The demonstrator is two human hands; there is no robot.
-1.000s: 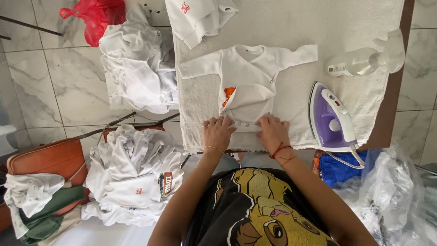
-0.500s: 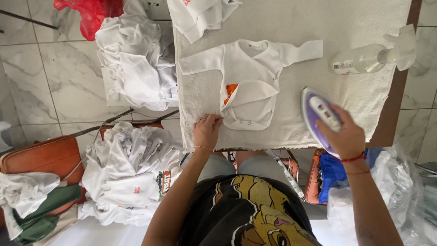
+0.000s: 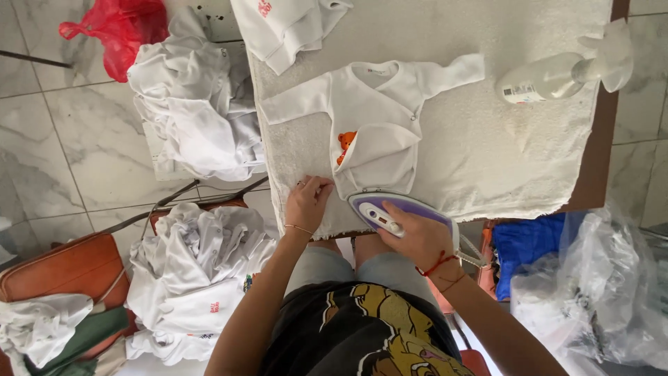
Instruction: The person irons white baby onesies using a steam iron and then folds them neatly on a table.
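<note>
Iron (image 3: 400, 209) now at baby top (image 3: 379, 132) hem, R hand (image 3: 417, 240) fingers gripping it; L hand (image 3: 306, 202) fingers pinching the hem.

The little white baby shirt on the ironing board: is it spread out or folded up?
Mostly spread out: the white baby shirt lies flat with both sleeves out sideways. One front flap is turned back, showing an orange print.
</note>
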